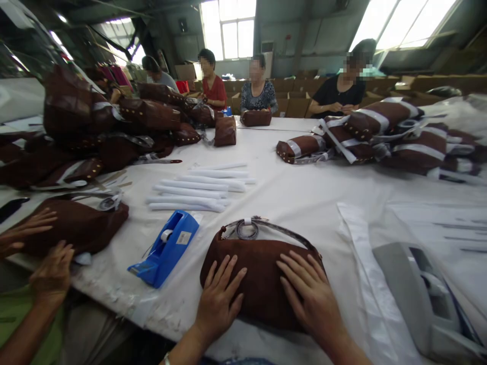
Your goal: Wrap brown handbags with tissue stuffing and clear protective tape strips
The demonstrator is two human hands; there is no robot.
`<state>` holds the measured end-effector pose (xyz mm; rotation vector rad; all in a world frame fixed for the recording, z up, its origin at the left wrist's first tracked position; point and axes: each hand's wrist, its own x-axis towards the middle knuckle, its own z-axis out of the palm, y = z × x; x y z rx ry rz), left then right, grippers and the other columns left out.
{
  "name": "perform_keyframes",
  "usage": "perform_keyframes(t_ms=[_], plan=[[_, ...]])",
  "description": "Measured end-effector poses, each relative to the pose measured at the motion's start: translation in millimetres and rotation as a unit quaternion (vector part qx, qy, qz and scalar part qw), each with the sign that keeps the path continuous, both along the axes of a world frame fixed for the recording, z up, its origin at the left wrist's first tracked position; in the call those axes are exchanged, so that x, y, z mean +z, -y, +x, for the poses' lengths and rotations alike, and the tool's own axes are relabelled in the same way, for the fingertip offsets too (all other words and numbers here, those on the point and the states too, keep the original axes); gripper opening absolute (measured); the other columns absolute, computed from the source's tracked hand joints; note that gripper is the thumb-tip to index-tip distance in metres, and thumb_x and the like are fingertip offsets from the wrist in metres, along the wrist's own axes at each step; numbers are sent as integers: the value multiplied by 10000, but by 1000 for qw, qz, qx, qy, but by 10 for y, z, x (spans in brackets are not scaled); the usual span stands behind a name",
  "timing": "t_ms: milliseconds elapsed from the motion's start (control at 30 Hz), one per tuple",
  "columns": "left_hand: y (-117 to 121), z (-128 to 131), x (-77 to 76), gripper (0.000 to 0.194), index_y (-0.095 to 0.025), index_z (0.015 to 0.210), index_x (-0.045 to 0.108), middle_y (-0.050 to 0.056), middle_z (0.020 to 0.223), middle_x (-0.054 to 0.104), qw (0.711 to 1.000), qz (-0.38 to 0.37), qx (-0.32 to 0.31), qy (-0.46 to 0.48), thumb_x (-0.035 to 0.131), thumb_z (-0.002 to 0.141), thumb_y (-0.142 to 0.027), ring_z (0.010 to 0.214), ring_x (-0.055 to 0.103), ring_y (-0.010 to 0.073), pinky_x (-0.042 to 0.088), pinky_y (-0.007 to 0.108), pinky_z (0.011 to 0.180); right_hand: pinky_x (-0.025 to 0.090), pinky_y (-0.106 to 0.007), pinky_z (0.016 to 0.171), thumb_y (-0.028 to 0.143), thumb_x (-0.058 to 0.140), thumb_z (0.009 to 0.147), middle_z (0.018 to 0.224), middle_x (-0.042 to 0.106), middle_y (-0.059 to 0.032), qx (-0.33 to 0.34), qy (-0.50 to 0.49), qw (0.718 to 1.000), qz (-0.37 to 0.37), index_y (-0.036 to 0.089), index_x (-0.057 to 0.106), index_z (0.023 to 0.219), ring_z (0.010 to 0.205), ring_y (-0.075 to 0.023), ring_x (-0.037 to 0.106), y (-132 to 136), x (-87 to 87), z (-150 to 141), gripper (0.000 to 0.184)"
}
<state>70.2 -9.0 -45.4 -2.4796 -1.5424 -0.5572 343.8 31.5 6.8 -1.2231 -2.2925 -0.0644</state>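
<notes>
A brown handbag (262, 284) lies in front of me on the white table (289, 192). Its strap (281, 229) arches along the far side, with a small coiled loop (247, 229) held by a white band. My left hand (222, 294) rests flat on the left part of the bag, fingers spread. On the right part lies my right hand (310, 289), also flat with the fingers apart. Neither hand grips anything. A blue tape dispenser (167, 248) stands to the left of the bag, and a grey tape dispenser (422, 294) is on the right.
Rolled white paper strips (194, 187) lie beyond the blue dispenser. Brown bags are heaped at the left (114, 126) and right (411, 134). White sheets (441, 233) lie at right. A co-worker's hands (53, 274) touch another brown bag (83, 223). Several people sit across the table.
</notes>
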Motion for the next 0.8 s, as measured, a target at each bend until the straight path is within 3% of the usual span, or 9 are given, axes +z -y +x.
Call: perform_keyframes(t_ms=[100,233,333,467,567,633,700,733,800], plan=[[8,23,-6,620,-261,1501,394,99,1606,310,1000,20,6,0,542,900,-239,1489,265,305,242,532,1190,449,-492,1071,346,488,993,1382,608,-72,-55,-3,998,-26,255,559,1388,1272,-287,562,-260,30,21,411],[2,44,15,614,-267,1512,368,92,1608,308,1000,18,12,-3,523,918,-237,1488,271,294,276,523,1180,493,-451,993,458,503,985,1278,675,-91,-36,57,994,-89,225,587,1355,1164,-281,627,-548,59,-125,445],[64,38,44,619,-265,1518,354,90,1605,316,1000,23,11,0,513,921,-224,1482,288,280,298,508,1177,517,-444,907,548,531,949,1170,717,-102,-41,89,989,-110,219,631,1288,1066,-298,658,-564,158,-218,484],[373,-23,19,644,-272,1510,373,93,1595,335,999,21,-24,26,528,889,-196,1468,318,298,329,528,1165,523,-451,881,601,619,869,1080,713,-101,-40,89,989,-111,220,651,1209,1000,-303,645,-229,347,-197,512],[628,-129,10,636,-269,1501,388,102,1518,463,991,1,-58,122,543,885,-237,1398,436,299,428,503,1111,530,-437,916,564,676,838,1143,676,-99,-39,50,994,-85,224,614,1230,1050,-292,621,147,444,-147,522],[669,-226,77,586,-276,1486,397,101,1414,572,968,-5,-5,249,531,916,-278,1267,572,262,536,428,998,540,-418,922,536,698,830,1183,657,-97,-39,33,997,-65,231,589,1256,1079,-287,609,368,482,-135,535],[565,-328,226,521,-280,1455,428,95,1381,595,922,-7,112,370,524,945,-327,1186,623,240,574,389,925,546,-411,924,529,721,814,1199,651,-94,-44,29,998,-41,234,578,1273,1099,-293,600,540,512,-144,564],[470,-373,325,506,-274,1438,449,95,1411,570,896,-21,166,412,533,947,-366,1214,606,250,561,406,951,546,-413,925,537,728,806,1203,650,-92,-45,29,998,-26,237,580,1277,1106,-298,597,607,525,-153,578],[251,-442,542,535,-256,1408,496,86,1462,530,860,-106,174,468,567,921,-465,1328,517,279,473,454,1075,547,-420,918,555,722,806,1204,655,-86,-41,28,999,6,248,588,1280,1104,-304,599,706,548,-168,581]])
